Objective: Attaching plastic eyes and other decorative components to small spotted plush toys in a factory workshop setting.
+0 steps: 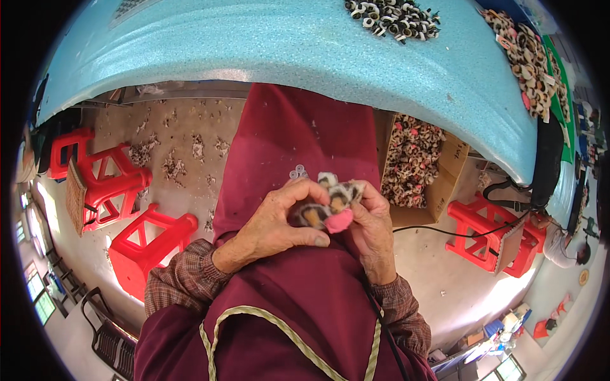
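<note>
Over my lap, both hands hold a small plush piece [337,202] with white, black and tan patches and a pink patch. My left hand [276,219] curls around its left side, the forefinger bent over the top and the thumb stretched out below. On the other side, my right hand [373,228] pinches the fur between thumb and fingers. Part of the plush is hidden by the fingers. Just beyond my left hand, a few small translucent round pieces [297,172] rest on the maroon apron [298,133].
A blue-covered table [254,44] spans the front, bearing a pile of small black-and-white parts [397,18] and a heap of plush pieces [530,66]. Under it, a cardboard box [452,174] holds many more. Red stools [152,247] stand left and right. Fluffy scraps [173,166] litter the floor.
</note>
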Motion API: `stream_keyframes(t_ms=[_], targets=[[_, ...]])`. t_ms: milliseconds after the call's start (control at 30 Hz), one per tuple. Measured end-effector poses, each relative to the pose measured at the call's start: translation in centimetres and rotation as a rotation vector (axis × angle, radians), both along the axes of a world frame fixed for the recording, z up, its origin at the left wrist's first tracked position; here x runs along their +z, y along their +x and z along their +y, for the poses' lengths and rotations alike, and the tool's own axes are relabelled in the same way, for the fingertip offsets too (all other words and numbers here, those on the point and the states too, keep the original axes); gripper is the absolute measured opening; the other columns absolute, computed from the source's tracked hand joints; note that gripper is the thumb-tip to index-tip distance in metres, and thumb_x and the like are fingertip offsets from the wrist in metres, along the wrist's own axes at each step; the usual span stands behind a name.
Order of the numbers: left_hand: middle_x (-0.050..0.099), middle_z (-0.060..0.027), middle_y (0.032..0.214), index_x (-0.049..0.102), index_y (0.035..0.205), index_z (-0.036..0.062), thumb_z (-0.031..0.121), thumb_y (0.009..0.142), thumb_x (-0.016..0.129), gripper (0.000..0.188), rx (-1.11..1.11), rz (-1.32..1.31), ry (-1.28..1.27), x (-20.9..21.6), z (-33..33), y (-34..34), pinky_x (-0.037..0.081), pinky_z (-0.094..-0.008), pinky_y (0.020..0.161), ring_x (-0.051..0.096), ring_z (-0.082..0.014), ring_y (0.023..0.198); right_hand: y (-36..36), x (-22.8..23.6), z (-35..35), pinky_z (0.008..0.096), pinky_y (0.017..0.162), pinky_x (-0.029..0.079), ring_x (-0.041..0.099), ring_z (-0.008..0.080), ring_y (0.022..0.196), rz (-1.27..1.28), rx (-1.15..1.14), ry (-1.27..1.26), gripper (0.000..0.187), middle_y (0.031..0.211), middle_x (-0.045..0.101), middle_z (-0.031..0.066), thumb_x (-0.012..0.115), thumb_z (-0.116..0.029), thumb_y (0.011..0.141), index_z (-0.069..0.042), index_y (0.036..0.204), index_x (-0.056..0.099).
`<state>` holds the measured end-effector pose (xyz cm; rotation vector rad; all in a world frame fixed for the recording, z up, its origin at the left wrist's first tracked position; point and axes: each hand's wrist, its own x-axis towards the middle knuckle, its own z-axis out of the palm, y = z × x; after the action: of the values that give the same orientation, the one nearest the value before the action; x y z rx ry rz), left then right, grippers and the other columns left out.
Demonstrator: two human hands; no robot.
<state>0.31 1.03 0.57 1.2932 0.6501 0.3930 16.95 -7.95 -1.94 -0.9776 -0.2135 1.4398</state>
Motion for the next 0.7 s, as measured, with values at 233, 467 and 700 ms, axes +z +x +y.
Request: stream_keyframes(t_ms=[233,467,700], targets=[[0.059,-0.0011,0.097,0.057,0.105,0.0042,0.002,0.078,0.071,0.030,0.325,0.042,-0.418,0.2,-0.2,0.1,0.048,-0.0235,0.080,0.055,-0.0087,0.092,0.9,0.0,-0.1,0.0260,0.081,0.050,0.062,0.0136,0.089,0.074,0.029,0.070,0.029,0.101,0.064,0.0080,0.066,-0.017,0.085,0.001,0.104,0.055],[0.063,-0.0016,0.086,0.057,0.099,0.0035,-0.009,0.075,0.067,0.029,0.398,-0.106,-0.787,-1.0,0.1,0.6,0.052,-0.0231,0.073,0.061,-0.0099,0.079,0.7,-1.0,0.2,0.0234,0.081,0.048,0.061,0.0108,0.087,-0.045,0.076,0.003,0.019,0.097,0.064,0.0058,0.063,-0.006,0.086,0.002,0.102,0.057],[0.063,-0.0031,0.090,0.054,0.101,0.0036,-0.010,0.077,0.064,0.030,0.527,-0.206,-0.648,-2.2,-0.4,0.7,0.053,-0.0225,0.073,0.062,-0.0100,0.081,-0.3,1.1,0.8,0.0235,0.082,0.048,0.060,0.0107,0.090,0.017,0.057,-0.097,0.025,0.097,0.063,0.0047,0.065,-0.013,0.087,0.001,0.105,0.055]])
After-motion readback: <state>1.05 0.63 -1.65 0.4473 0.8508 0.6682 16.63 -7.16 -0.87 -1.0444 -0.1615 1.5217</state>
